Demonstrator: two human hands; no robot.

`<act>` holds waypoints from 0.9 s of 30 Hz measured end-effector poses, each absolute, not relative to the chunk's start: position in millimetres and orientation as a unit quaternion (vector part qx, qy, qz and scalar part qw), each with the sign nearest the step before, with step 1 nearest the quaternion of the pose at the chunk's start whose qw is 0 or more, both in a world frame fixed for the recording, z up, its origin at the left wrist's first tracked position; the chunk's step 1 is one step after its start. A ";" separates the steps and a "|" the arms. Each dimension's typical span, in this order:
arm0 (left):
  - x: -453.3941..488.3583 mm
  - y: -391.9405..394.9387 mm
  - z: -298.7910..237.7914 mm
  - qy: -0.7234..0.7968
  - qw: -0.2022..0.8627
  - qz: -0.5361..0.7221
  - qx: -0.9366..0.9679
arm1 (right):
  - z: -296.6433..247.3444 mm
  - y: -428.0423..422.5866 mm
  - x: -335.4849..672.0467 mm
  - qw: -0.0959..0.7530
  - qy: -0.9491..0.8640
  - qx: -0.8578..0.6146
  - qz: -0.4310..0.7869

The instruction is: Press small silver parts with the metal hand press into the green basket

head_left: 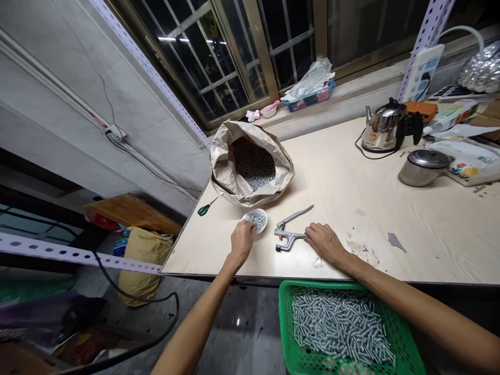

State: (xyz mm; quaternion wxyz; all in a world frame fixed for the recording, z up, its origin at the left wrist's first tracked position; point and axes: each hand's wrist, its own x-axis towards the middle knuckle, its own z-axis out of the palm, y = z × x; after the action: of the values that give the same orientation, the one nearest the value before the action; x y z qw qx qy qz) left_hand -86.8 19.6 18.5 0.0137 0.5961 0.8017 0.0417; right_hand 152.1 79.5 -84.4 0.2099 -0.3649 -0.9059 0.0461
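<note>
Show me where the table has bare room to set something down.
The widest bare stretch lies between the bag, kettle and pot. A smaller one lies between the scissors and the table's front edge. It is crowded around the bowl, pliers, left hand and right hand, and far right beyond the pot.

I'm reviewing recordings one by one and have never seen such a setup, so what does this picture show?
No machine: a person works with bare hands, filmed by a camera on their head, looking forward and down. The left hand is at a small round white bowl of silvery pieces; the right hand touches one handle of a grey metal plier-like tool. How firmly either grips is unclear. The pale table also bears an open brown paper sack. Nearer the camera, a green plastic basket holds silvery metal rods.
</note>
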 end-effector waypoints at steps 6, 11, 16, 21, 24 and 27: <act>-100.7 58.0 1.2 0.792 0.015 0.043 0.609 | -85.0 79.7 149.5 0.212 -0.906 -0.365 0.035; -97.2 69.8 -11.9 0.803 -0.005 -0.006 0.595 | -84.5 80.7 149.0 0.209 -0.905 -0.369 0.034; -101.9 72.7 -18.6 0.802 -0.011 -0.017 0.596 | -82.7 80.7 148.5 0.205 -0.905 -0.369 0.041; -104.5 72.3 -15.1 0.787 -0.015 -0.020 0.616 | -83.2 80.5 148.2 0.216 -0.902 -0.371 0.046; -99.6 69.5 -6.3 0.781 -0.032 0.037 0.622 | -83.4 81.7 149.0 0.230 -0.901 -0.361 0.067; -86.1 58.3 3.2 0.775 -0.008 0.141 0.616 | -80.5 82.8 150.3 0.227 -0.907 -0.344 0.090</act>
State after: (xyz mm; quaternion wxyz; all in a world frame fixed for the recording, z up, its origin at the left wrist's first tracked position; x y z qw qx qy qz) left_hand -86.1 58.3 3.2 -0.0082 0.6164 0.7747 0.1409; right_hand 150.3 82.8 -80.5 0.2270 -0.3440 -0.9067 0.0898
